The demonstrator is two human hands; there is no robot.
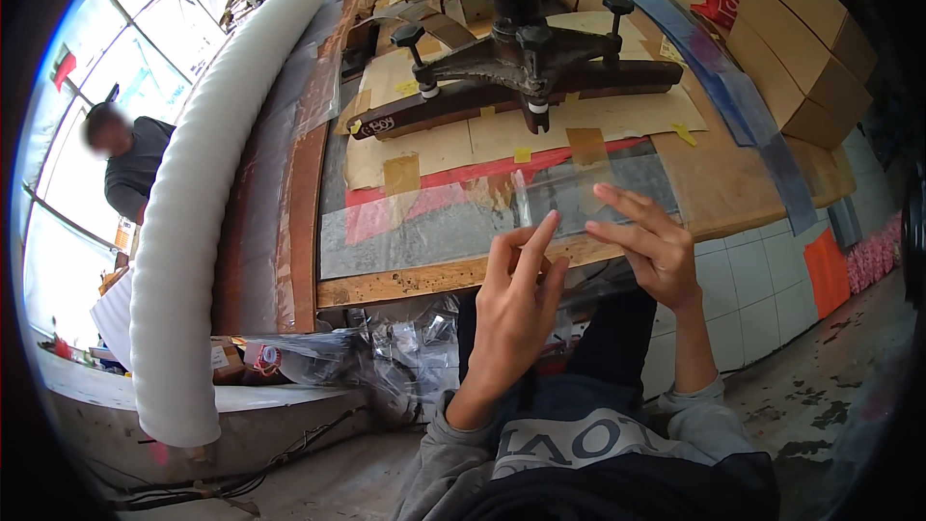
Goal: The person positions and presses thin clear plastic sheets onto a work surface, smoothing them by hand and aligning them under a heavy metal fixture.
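Both my hands are raised over the front edge of the worktable point(415, 287). My left hand point(513, 314) has its index finger stretched out and its thumb apart, with nothing visible in it. To its right, my right hand point(658, 246) points its spread fingers leftward, also with nothing visible in it. Under and beyond the fingertips lies clear plastic film point(453, 217) on a grey surface, with red material point(381, 210) below it. Farther back, a dark metal press head point(526, 63) with two black knobs carries a long dark bar point(453, 109) above a cream board point(463, 150).
A long white foam roll point(198, 193) runs along the left side. Brown cardboard boxes point(786, 58) and blue plastic strips point(719, 87) are at the right. Crumpled clear plastic point(410, 352) hangs below the table. Another person point(140, 159) is at the far left.
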